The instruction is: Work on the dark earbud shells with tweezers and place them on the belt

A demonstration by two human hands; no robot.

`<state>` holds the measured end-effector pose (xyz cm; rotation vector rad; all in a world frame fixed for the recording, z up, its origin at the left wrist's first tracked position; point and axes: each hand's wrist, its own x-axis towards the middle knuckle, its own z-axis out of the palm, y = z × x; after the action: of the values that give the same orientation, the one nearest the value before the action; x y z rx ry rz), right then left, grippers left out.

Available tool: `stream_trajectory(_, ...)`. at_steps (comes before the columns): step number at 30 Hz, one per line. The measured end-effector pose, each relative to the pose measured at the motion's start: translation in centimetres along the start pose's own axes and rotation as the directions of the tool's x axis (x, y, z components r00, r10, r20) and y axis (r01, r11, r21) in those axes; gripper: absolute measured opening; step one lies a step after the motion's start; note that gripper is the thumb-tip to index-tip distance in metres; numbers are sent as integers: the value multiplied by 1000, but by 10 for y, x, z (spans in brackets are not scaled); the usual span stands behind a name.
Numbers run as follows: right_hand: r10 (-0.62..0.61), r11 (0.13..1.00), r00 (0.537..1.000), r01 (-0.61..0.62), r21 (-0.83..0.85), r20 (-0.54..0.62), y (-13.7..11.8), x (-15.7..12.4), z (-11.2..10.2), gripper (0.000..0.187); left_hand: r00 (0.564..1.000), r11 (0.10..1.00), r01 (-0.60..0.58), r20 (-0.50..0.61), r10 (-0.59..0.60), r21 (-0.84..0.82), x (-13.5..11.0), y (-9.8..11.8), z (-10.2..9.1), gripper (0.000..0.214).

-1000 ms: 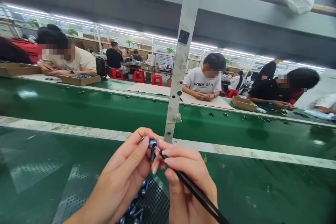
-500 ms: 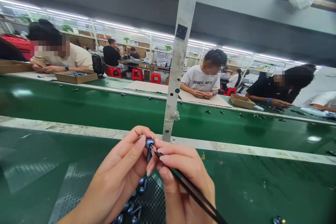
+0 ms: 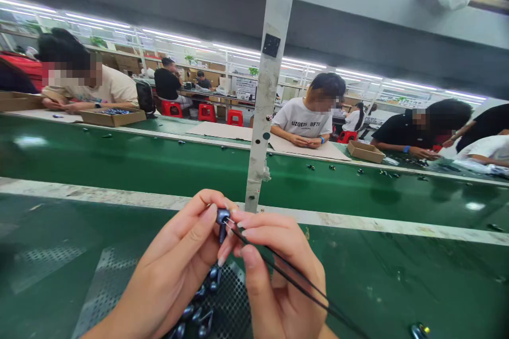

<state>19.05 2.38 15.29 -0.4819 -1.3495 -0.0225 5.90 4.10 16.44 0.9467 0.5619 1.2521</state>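
Pinched between the thumb and fingers of my left hand (image 3: 175, 259) is a small dark-blue earbud (image 3: 223, 217), its stem pointing down. My right hand (image 3: 284, 267) grips black tweezers (image 3: 274, 264), whose bare metal tips meet the earbud's opening. Whether the tips hold anything is too small to tell. Below my hands, several more dark-blue earbuds (image 3: 199, 312) lie on a black perforated tray (image 3: 234, 302), partly covered by my left hand and wrist.
A white post (image 3: 262, 95) rises just beyond my hands. Past a pale rail (image 3: 350, 226) runs a green conveyor belt (image 3: 159, 169) with small parts along its far side. Co-workers sit opposite, near cardboard boxes (image 3: 366, 152). Another dark part (image 3: 419, 330) lies at lower right.
The tweezers' arms look wider apart, and my right thumb has lifted slightly. The earbud stays in my left hand. Small parts on the belt appear a little further left.
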Motion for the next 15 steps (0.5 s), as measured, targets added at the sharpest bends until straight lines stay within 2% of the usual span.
stream_trajectory(4,-27,999,999,28,-30,31,1,1,-2,23,998,1000,-7,56,6,26,2,-2,-4,30)
stream_trajectory(7,-49,998,998,51,-43,50,2,0,-2,22,999,999,-26,39,24,42,2,-2,-3,32)
stream_trajectory(10,-13,1000,999,12,21,44,4,-3,-3,22,993,982,-104,65,95,156,7,3,-10,34)
stream_trajectory(11,11,999,999,-13,49,40,5,-4,-5,22,983,945,-177,95,157,274,11,5,-17,35)
stream_trajectory(12,35,997,999,-37,69,28,6,-5,-7,23,966,871,-257,132,221,418,15,7,-28,36)
stream_trajectory(13,47,996,999,-48,79,10,7,-5,-9,23,943,754,-330,174,282,568,19,8,-41,36)
stream_trajectory(14,43,996,999,-43,79,-9,7,-4,-11,24,921,577,-377,230,313,725,24,7,-58,37)
stream_trajectory(15,29,997,999,-27,73,-29,8,-2,-14,25,926,473,-365,258,277,802,27,4,-76,35)
